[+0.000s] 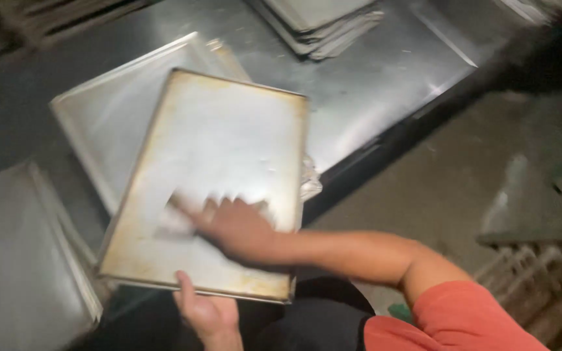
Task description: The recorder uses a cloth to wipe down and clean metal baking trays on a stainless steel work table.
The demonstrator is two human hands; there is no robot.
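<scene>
Grime rings the rim of the metal baking tray [222, 162], which sits tilted, its far end over another tray [105, 110] on the steel surface [385, 71] and its near edge at the person's lap. The left hand [206, 312] pinches that near edge from below, thumb on top, its grip closed on the tray. The right hand [232, 227] lies on the tray's face, fingers spread and blurred, seemingly pressing a pale cloth or pad [177, 218]; whether that grip is closed around it I cannot tell. A stack of trays [323, 23] rests at the far end, and more sheets [21, 253] lie to the left. As I judge it, hard pressure near the unsupported edge could tip the tray out of the thin left-hand pinch, or skid it across the tray beneath.
</scene>
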